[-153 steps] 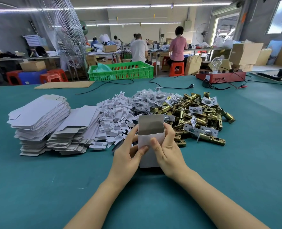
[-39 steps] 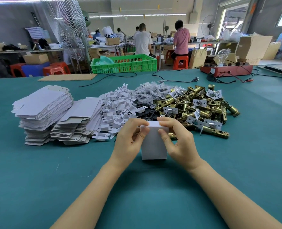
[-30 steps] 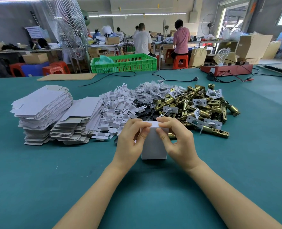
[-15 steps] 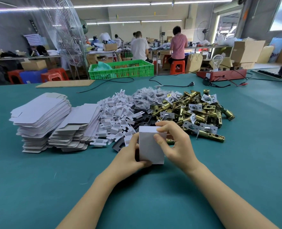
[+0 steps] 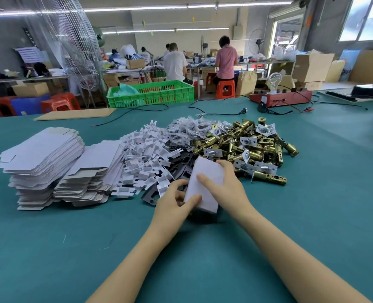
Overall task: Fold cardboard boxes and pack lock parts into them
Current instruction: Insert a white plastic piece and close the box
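At frame centre, the small white folded cardboard box (image 5: 205,184), upright on the teal table (image 5: 312,215) half a second ago, now tilts, lifted. The left hand (image 5: 175,204) pinches its near corner; the right hand (image 5: 229,186) wraps its side. One end looks closed, so turning it probably readies packing.

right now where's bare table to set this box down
Bare green table lies near you, in front of the flat box stacks, and right of the brass latches. It is crowded behind the box held in your left hand and right hand: white inserts, latches.
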Demonstrator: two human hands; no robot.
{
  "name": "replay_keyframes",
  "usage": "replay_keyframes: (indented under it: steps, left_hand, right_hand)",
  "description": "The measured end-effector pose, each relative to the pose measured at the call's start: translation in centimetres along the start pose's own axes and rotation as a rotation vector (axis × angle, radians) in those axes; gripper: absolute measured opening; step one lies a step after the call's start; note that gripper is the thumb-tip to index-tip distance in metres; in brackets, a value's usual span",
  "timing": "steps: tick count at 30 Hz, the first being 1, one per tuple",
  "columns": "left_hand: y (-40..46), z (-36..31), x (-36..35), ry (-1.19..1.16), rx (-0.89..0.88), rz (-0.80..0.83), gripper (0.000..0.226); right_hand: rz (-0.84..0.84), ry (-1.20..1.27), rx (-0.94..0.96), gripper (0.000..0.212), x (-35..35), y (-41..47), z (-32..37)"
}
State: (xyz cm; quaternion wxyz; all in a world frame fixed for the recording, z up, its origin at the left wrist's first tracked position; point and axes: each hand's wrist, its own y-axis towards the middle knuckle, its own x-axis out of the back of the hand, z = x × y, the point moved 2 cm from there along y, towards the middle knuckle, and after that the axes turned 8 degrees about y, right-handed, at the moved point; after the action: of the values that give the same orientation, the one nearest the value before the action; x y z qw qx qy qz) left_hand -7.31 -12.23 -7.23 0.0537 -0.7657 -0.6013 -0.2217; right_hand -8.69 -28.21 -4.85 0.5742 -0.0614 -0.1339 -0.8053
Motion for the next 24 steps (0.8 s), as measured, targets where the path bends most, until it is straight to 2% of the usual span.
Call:
replay_keyframes:
  steps: [3, 5, 7, 10, 12, 15, 18, 20, 24]
  left_hand:
    - [-0.5, -0.8, -1.0, -0.013, -0.026, -0.045, 0.023]
    - [-0.8, -1.1, -1.7, 0.020, -0.044, -0.047, 0.020]
    - [-1.0, -1.4, -2.2, -0.005, -0.056, 0.003, 0.032]
    - [-0.9, -1.4, -2.3, -0.036, -0.110, 0.092, 0.044]
    - [-0.8, -1.1, -2.1, -0.017, -0.127, 0.095, 0.039]
    - [-0.4, -0.5, -1.6, -0.027, -0.063, 0.055, 0.028]
    - [-0.2, -0.4, -1.4, -0.066, -0.001, 0.054, 0.021]
    - [-0.1, -0.4, -1.4, -0.089, 0.035, 0.062, 0.017]
    - [-0.1, -0.5, -1.5, -0.101, 0.056, 0.064, 0.010]
  right_hand:
    - [0.058, -0.105, -0.097, 0.109, -0.6, -0.3, 0.6]
    - [0.088, -0.181, -0.187, 0.120, -0.4, -0.4, 0.9]
    - [0.066, -0.221, -0.270, 0.110, 0.2, -0.1, 0.9]
    - [0.043, -0.119, -0.391, 0.079, 2.0, 0.5, 1.0]
    - [0.078, 0.005, -0.461, 0.077, 3.5, 0.9, 1.2]
    - [0.081, 0.213, -0.532, 0.080, 6.2, 1.7, 1.4]
    - [0.033, 0.315, -0.501, 0.072, 9.7, 2.6, 1.7]
    - [-0.101, 0.209, -0.462, 0.072, 12.9, 3.4, 1.9]
    - [-0.313, -0.408, -0.455, 0.077, 18.1, 4.4, 1.1]
